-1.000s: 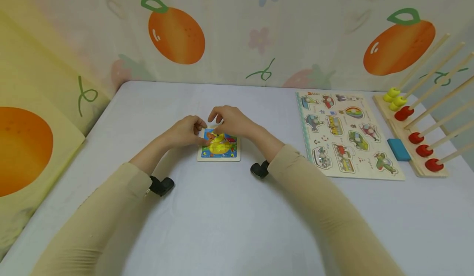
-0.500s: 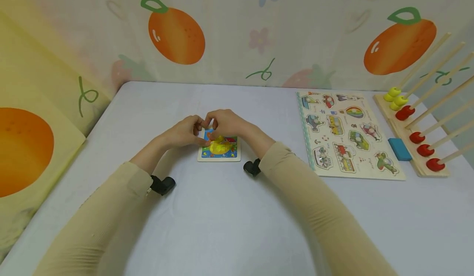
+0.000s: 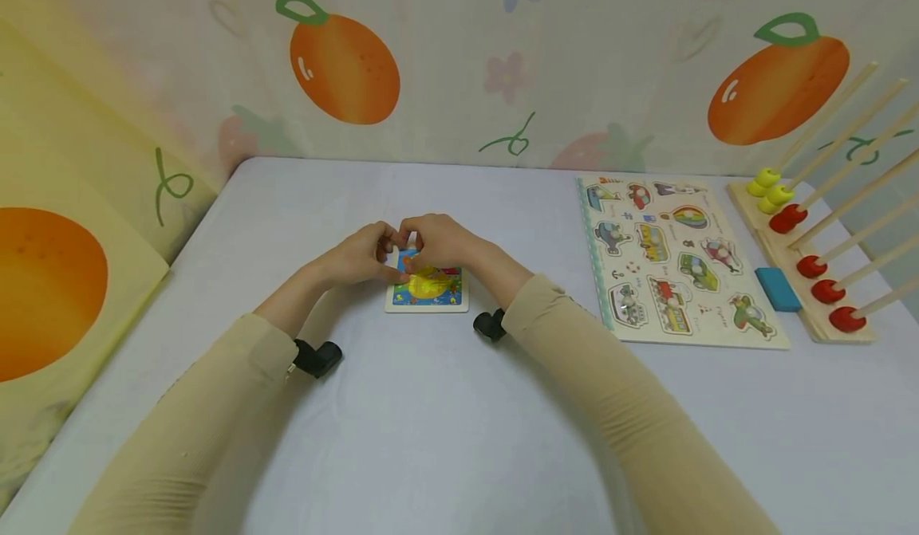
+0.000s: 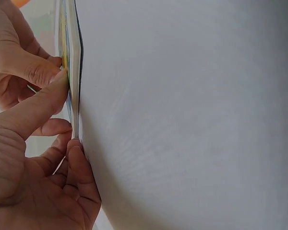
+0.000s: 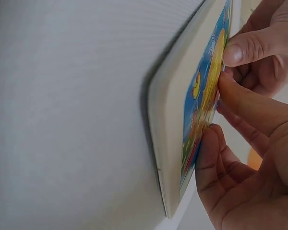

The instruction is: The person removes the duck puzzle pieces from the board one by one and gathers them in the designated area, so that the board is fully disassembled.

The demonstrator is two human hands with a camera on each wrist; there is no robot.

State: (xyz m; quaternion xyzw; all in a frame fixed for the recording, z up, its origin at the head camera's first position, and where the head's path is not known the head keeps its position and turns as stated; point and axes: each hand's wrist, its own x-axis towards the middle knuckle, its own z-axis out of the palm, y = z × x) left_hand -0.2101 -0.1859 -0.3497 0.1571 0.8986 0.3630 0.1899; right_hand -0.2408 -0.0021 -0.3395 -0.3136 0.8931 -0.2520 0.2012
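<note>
Two hands are on one puzzle [image 3: 431, 292], which lies on the surface [image 3: 402, 431] in front of me. My left hand [image 3: 359, 256] grips its left side, thumb on the picture; my right hand [image 3: 441, 240] holds it near the top edge, thumb and fingers bent — whether a loose piece sits between them, I cannot tell. For fingerwork this close, I'd best let the left steady the rim while the right works, push with the pads rather than pry, and keep my thumbs from crowding each other, since the tips nearly meet. I count one board [image 3: 721, 300], its pictures too small to number surely, one blue block [image 3: 777, 289] and one rack [image 3: 817, 321] with seven rods [image 3: 827, 117]: the two farthest carry yellow beads [image 3: 767, 182], the three nearest a red bead [image 3: 848, 319] each — plus two wrist cameras [image 3: 318, 358].
</note>
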